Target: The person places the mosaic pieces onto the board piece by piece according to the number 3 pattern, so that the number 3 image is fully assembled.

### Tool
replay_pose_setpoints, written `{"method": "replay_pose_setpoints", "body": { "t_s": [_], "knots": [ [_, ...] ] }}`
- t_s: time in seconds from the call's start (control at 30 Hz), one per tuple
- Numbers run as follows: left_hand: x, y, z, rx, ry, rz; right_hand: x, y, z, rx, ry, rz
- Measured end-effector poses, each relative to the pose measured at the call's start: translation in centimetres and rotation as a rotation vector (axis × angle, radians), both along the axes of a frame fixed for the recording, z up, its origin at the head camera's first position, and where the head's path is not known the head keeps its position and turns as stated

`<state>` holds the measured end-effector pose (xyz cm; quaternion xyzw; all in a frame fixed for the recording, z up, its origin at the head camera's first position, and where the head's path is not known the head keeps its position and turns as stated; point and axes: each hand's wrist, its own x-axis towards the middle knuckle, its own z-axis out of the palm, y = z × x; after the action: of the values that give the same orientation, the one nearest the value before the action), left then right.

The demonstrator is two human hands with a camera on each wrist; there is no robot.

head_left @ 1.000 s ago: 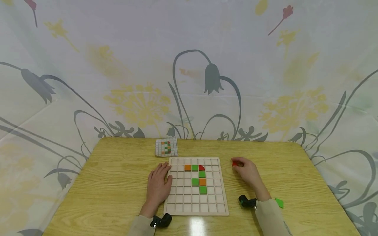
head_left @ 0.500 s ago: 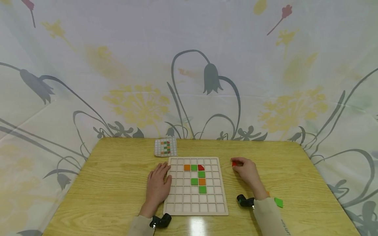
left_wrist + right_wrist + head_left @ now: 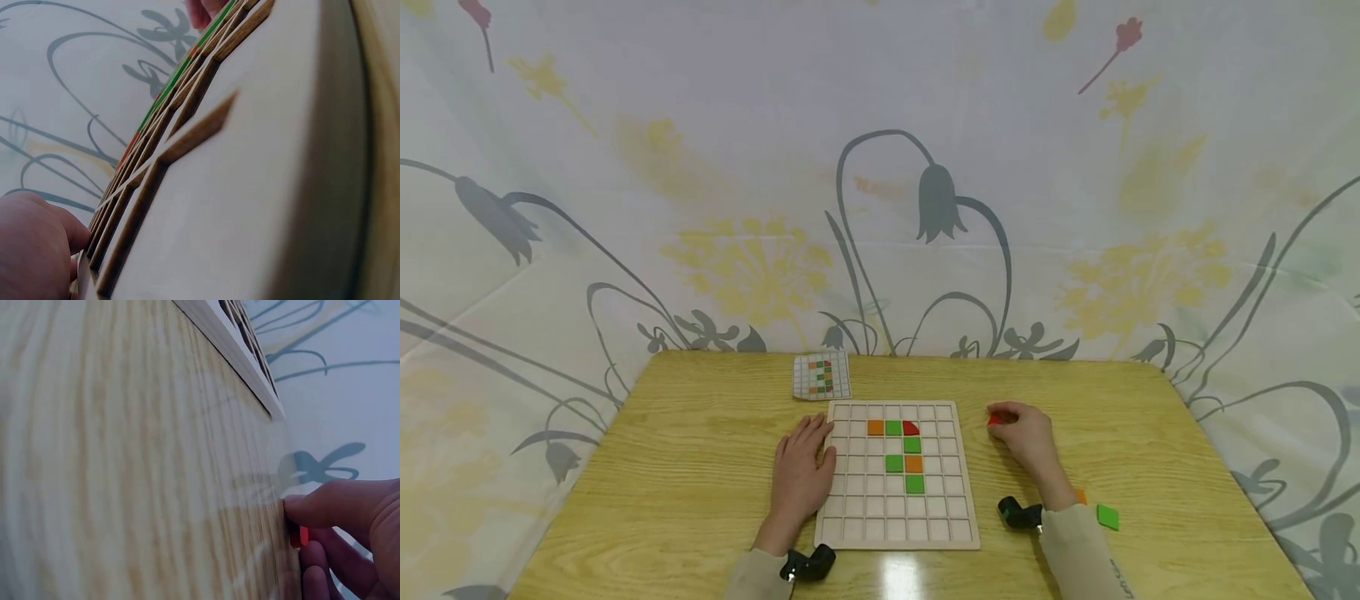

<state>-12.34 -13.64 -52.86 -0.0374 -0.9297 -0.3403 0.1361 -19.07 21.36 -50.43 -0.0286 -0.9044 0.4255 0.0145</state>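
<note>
My right hand pinches a small red tile between thumb and fingers, low over the table to the right of the board. In the right wrist view the red tile shows only as a thin edge below the thumb; its full shape is hidden. The left hand lies along the left edge of the wooden grid board, fingers extended and touching its rim. Set in the board's cells are several green tiles, orange tiles and one red rounded tile.
Behind the board's left corner lies a printed card with a coloured grid pattern. A green tile and a partly hidden orange tile lie beside the right forearm. A patterned cloth hangs behind the table.
The red tile has turned slightly in my right fingers and less of it shows. My right forearm has shifted a little left, uncovering part of an orange tile. The left hand stays put.
</note>
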Motion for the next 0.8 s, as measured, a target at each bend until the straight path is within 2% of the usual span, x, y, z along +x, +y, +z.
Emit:
{"method": "replay_pose_setpoints", "body": {
  "t_s": [0.23, 0.5, 0.7, 0.8],
  "knots": [
    [0.2, -0.1, -0.3, -0.005, 0.010, 0.003, 0.1, -0.1, -0.1, 0.004, 0.031, 0.019],
    [0.1, 0.0, -0.1, 0.000, 0.018, -0.004, 0.3, 0.0, -0.3, 0.050, 0.051, 0.017],
    [0.0, 0.0, -0.1, -0.006, 0.014, -0.001, 0.7, -0.2, 0.3, 0.007, 0.027, 0.014],
    [0.0, 0.0, -0.1, -0.012, 0.015, 0.000, 1.1, -0.6, 0.8, -0.019, 0.007, 0.045]
  ]
}}
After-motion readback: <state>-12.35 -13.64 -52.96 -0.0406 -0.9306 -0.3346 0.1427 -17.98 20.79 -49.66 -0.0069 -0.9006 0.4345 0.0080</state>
